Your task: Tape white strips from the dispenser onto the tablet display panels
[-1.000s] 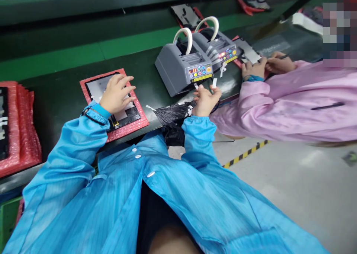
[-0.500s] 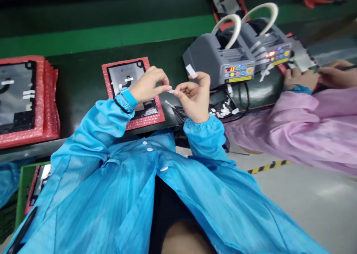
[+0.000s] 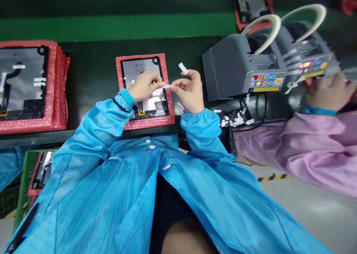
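Note:
My left hand [image 3: 145, 85] and my right hand [image 3: 188, 90] meet above the bench, both pinching a small white strip of tape [image 3: 166, 86] between their fingertips. A second white tape piece [image 3: 183, 68] sticks up from a finger of my right hand. Under my left hand lies a dark flat panel [image 3: 142, 83] on a red bubble-wrap sheet [image 3: 145, 122]. Both arms wear blue sleeves.
Two grey tape dispensers [image 3: 237, 70] with tape rolls stand at the right. A stack of red bubble-wrap sheets with a panel [image 3: 26, 86] sits at the left. A person in a pink coat [image 3: 312, 142] works at the right. A black bag with tape scraps [image 3: 234, 120] hangs at the bench edge.
My right hand came away from the dispenser with tape pieces and met my left hand, which lifted off the panel. Both now pinch one strip over the panel. The view swung left.

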`<action>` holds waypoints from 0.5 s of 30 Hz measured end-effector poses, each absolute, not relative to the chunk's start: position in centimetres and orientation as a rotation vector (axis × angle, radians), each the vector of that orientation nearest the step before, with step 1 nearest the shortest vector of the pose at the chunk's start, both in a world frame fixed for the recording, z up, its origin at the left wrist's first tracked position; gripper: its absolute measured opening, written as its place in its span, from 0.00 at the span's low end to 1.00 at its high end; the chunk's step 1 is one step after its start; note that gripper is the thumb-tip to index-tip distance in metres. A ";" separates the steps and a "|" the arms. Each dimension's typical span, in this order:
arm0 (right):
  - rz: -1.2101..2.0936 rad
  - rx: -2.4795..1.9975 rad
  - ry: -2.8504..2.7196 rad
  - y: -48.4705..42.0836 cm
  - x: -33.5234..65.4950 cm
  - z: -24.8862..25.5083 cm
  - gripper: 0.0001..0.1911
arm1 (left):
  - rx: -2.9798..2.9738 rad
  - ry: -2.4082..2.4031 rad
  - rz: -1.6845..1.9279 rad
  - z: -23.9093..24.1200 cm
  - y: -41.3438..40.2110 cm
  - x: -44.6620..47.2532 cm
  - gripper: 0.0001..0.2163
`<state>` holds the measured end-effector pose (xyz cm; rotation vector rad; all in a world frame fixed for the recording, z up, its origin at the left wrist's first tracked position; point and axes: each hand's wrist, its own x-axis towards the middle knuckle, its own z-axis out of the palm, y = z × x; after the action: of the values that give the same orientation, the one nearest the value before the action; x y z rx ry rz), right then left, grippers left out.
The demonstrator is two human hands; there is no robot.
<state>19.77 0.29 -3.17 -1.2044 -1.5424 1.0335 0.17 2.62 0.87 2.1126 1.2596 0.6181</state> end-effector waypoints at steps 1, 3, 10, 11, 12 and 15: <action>1.042 -1.202 -1.538 0.5 19.7 -3.4 0.31 | 2.091 1.284 0.606 0.8 2.6 0.3 0.07; 1.053 -1.203 -1.526 1.0 19.6 -4.0 0.31 | 2.049 1.366 0.562 0.8 2.4 0.6 0.07; 1.082 -1.365 -1.461 3.2 19.1 -6.6 0.29 | 2.060 1.717 0.278 0.7 1.9 2.6 0.07; 1.085 -1.389 -1.449 3.4 19.0 -6.8 0.29 | 2.068 1.724 0.289 0.4 2.0 2.7 0.08; 1.088 -1.410 -1.439 3.6 18.9 -7.0 0.29 | 2.073 1.725 0.306 -0.1 2.2 2.7 0.08; 1.090 -1.461 -1.428 3.8 18.7 -7.3 0.28 | 2.068 1.706 0.348 -1.7 2.9 2.6 0.08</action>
<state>18.74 3.76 -7.26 -1.4608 -1.4276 1.0897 2.57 2.86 -1.72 2.0679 1.7059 0.3484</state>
